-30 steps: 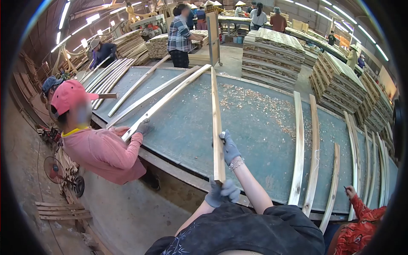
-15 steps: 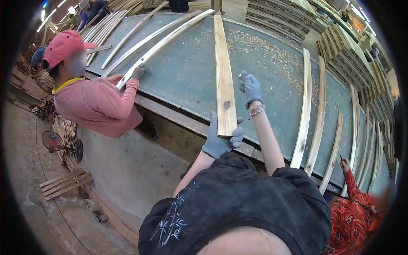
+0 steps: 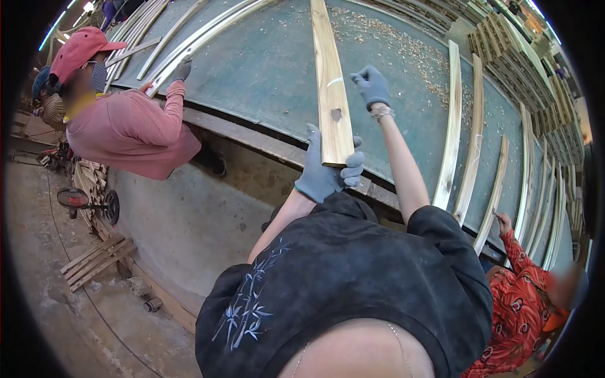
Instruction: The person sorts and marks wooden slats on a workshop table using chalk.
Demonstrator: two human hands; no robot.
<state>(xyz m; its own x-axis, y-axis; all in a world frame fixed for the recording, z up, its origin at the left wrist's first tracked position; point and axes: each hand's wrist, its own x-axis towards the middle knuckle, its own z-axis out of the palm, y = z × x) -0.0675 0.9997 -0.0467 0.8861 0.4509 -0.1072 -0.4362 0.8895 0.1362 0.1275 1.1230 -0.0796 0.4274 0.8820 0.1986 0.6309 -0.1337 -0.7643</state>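
Observation:
A long wooden board (image 3: 328,57) stretches away from me over the blue-green table (image 3: 258,82). My left hand (image 3: 320,169), in a grey glove, is wrapped round the board's near end, fingers showing on the right edge. A dark knot (image 3: 336,114) and a white curved mark (image 3: 334,81) show on its upper face. Just right of the board, my right hand (image 3: 373,87), also gloved, is raised with its fingers pinched. A small white piece, seemingly chalk, showed at those fingertips earlier; now the fingers mostly hide it.
Several boards (image 3: 450,126) lie across the table to the right, with wood shavings (image 3: 403,50) behind. At left a co-worker in pink (image 3: 135,129) handles a long strip (image 3: 208,34). A person in a red patterned top (image 3: 510,302) touches a board at right. Stacked timber (image 3: 510,57) stands beyond.
The white mark on the board is bolder now. My right hand has turned slightly, its fingertips nearer the board. The whole view has tilted, so things sit higher. The person at right has reached a board.

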